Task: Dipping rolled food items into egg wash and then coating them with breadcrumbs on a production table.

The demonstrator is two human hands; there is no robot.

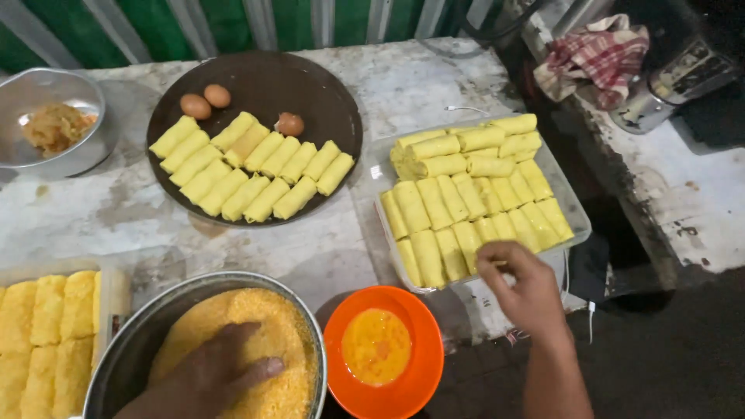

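Note:
My left hand [213, 372] lies flat with fingers spread on orange breadcrumbs inside a metal bowl [140, 326] at the bottom left. My right hand [520, 287] hovers at the near edge of a clear plastic tray [578, 213] packed with several yellow rolls [466, 194]; its fingers curl down toward the front rolls, and I cannot see a roll in its grip. Between the hands sits an orange bowl [419, 334] of beaten egg [376, 345].
A dark round tray [326, 93] holds several more yellow rolls and three brown eggs [206, 101]. Breaded rolls [46, 334] lie at the left edge. A metal bowl [77, 93] with filling sits far left. A checked cloth [597, 58] lies at the top right.

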